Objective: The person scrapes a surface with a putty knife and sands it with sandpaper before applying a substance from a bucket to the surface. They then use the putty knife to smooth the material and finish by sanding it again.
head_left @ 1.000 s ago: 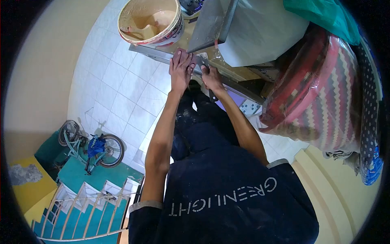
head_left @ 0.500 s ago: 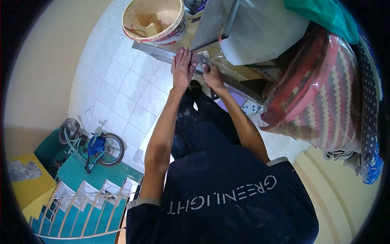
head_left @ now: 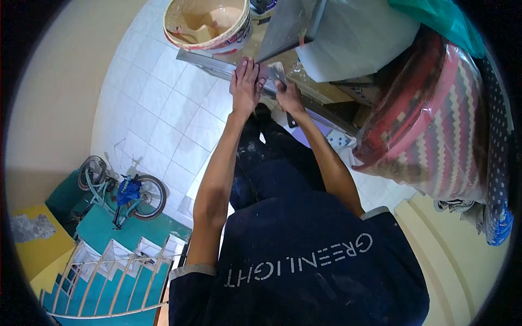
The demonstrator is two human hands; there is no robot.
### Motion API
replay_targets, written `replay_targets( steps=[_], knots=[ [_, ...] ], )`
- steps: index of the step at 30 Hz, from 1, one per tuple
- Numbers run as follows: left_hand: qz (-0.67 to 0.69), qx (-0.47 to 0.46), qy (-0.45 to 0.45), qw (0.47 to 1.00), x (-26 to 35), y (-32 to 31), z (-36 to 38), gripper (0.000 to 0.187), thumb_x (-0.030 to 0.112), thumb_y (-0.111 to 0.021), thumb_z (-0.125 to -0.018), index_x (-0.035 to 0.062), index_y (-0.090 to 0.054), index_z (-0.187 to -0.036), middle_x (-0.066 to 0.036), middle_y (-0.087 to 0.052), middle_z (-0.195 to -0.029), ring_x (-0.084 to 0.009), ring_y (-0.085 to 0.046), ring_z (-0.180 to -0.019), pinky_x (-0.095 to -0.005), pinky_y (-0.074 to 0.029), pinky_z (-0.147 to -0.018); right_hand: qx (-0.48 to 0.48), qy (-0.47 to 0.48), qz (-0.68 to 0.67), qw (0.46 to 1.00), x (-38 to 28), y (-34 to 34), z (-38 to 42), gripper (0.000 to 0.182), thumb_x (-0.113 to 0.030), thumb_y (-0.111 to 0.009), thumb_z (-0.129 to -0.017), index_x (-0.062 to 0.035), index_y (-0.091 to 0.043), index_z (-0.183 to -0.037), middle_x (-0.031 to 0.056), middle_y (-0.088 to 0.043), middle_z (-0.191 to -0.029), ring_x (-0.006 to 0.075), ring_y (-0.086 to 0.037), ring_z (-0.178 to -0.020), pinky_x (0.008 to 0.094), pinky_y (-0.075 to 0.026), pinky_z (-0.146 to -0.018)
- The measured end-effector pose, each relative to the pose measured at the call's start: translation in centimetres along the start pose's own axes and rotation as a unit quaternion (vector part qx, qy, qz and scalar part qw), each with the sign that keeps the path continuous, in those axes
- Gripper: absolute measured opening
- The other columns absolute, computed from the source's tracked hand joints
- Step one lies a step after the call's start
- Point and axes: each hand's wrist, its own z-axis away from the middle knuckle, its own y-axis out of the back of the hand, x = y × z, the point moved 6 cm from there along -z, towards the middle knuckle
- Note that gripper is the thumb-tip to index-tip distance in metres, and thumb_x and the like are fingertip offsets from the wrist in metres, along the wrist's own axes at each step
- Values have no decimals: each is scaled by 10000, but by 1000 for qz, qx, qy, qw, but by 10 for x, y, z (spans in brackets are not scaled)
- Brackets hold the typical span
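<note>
My left hand point(head_left: 247, 87) lies over the edge of a grey metal-edged tabletop, its fingers stretched close together across a flat reddish-brown piece point(head_left: 264, 73). Just right of it, my right hand point(head_left: 290, 99) is closed around the handle of a flat scraper point(head_left: 278, 75), with pale smears near its far end. The tool and the brown piece overlap in this view. Beyond my left hand stands a white bucket point(head_left: 239, 38) holding cream-coloured paint, with a wide brush point(head_left: 202, 33) resting inside.
A grey panel point(head_left: 288, 27) stands slanted past my hands, beside a white sheet point(head_left: 359, 41). To the right are a plastic-wrapped striped bundle point(head_left: 429, 119) and a green bag point(head_left: 448, 22). At lower left, a bicycle point(head_left: 128, 193) lies near a stair railing point(head_left: 109, 282).
The scraper and my right hand have shifted slightly up and right. My left hand stays on the brown piece, and the whole view has moved a little.
</note>
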Motion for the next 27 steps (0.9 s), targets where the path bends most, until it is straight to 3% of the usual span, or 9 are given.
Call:
replay_targets(
  steps=[3, 5, 6, 9, 10, 13, 17, 21, 27],
  knots=[
    [-8, -18, 12, 1000, -2, -2, 0, 523, 236, -569, -903, 65, -459, -1385, -120, -307, -1533, -293, -259, -1426, -541, -171, -1138, 67, 58, 34, 995, -6, 2, 12, 407, -357, -493, -945, -5, -598, -1118, 281, -638, -1008, 473, -598, -979, 515, -469, -850],
    [-1, -13, 15, 1000, -3, -3, -4, 519, 240, -567, -906, 68, -461, -1384, -116, -304, -1535, -295, -262, -1424, -549, -170, -1136, 82, 179, 0, 980, 25, -5, 3, 383, -371, -542, -939, -22, -589, -1092, 129, -583, -590, 275, -599, -477, 400, -478, -481],
    [-2, -7, 15, 1000, -3, -3, -4, 516, 238, -568, -906, 67, -464, -1382, -114, -307, -1534, -292, -269, -1421, -548, -172, -1136, 337, 452, 98, 820, -3, 7, 14, 348, -345, -533, -948, -24, -608, -1059, 115, -576, -586, 240, -575, -455, 384, -458, -446],
    [-11, -9, 22, 1000, -4, -5, 2, 520, 233, -570, -906, 69, -458, -1387, -108, -310, -1534, -285, -276, -1416, -544, -174, -1137, 6, -29, -42, 999, 10, -8, -28, 321, -315, -516, -960, -33, -609, -1081, 77, -540, -561, 193, -534, -430, 364, -429, -412],
    [-10, -12, 23, 1000, -3, -5, 2, 525, 235, -570, -906, 70, -454, -1390, -107, -312, -1533, -284, -276, -1416, -540, -176, -1138, -43, -86, -40, 995, -6, -2, -13, 458, -365, -514, -939, -26, -558, -1244, 282, -592, -1159, 439, -546, -1129, 466, -431, -952],
    [-23, -10, 18, 1000, -5, -3, -5, 533, 242, -574, -903, 73, -453, -1394, -104, -329, -1524, -275, -276, -1416, -522, -186, -1142, 123, 155, -55, 979, 48, -20, -25, 398, -356, -520, -934, -7, -603, -1108, 299, -634, -952, 446, -616, -972, 504, -467, -837],
    [-11, -6, 25, 1000, -1, -2, 8, 538, 236, -587, -887, 78, -465, -1386, -96, -340, -1518, -268, -282, -1412, -514, -193, -1142, -44, -97, -63, 992, -6, 3, 1, 352, -278, -522, -925, -29, -591, -1165, 297, -621, -1055, 454, -576, -1066, 489, -447, -910],
    [-24, -3, 25, 999, -4, -1, -4, 543, 242, -589, -885, 79, -463, -1387, -94, -348, -1514, -272, -296, -1405, -508, -199, -1142, 81, 141, -52, 985, 22, -9, 2, 374, -322, -488, -930, 11, -603, -1054, 311, -625, -917, 487, -588, -955, 533, -452, -819],
    [-16, -3, 18, 1000, -3, -2, 1, 555, 224, -581, -890, 82, -440, -1407, -103, -335, -1519, -281, -286, -1409, -511, -194, -1141, 21, 60, -4, 998, 9, -3, 2, 492, -430, -457, -947, 27, -599, -1062, 334, -595, -988, 526, -545, -978, 556, -431, -830]
  ],
)
